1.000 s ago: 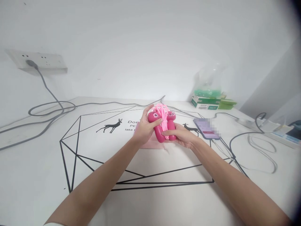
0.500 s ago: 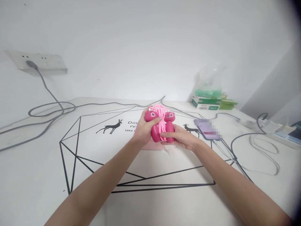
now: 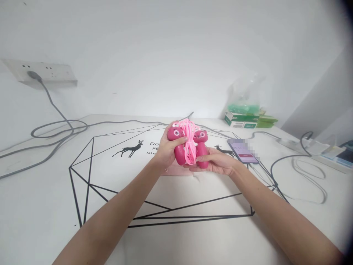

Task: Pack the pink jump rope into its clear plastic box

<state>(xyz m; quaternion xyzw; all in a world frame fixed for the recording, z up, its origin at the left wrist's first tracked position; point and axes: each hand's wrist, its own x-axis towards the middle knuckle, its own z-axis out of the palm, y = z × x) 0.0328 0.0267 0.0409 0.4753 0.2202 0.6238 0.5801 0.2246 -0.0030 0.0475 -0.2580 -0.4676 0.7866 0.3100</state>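
A pink jump rope (image 3: 189, 151) is held up above the table, its cord bundled in loops between two dark pink handles topped with animal faces. My left hand (image 3: 167, 149) grips the left handle (image 3: 180, 154), with the thumb pressed across onto the cord. Around the lower part of the right handle (image 3: 202, 149) my right hand (image 3: 217, 161) is closed, thumb in front and fingers behind. A light pink flat thing (image 3: 179, 171) lies behind and below the handles, largely hidden by them and my hands.
A white mat with printed deer (image 3: 128, 148) covers the table. At right lies a phone (image 3: 243, 151) with a cable. Small boxes (image 3: 241, 120) under a plastic bag (image 3: 244, 97) stand by the wall. Grey cable loops (image 3: 59, 128) lie at left, below a wall socket (image 3: 52, 73).
The two handles have spread slightly apart, showing more of the bundled cord between them. My right hand has shifted a little to the right with its handle.
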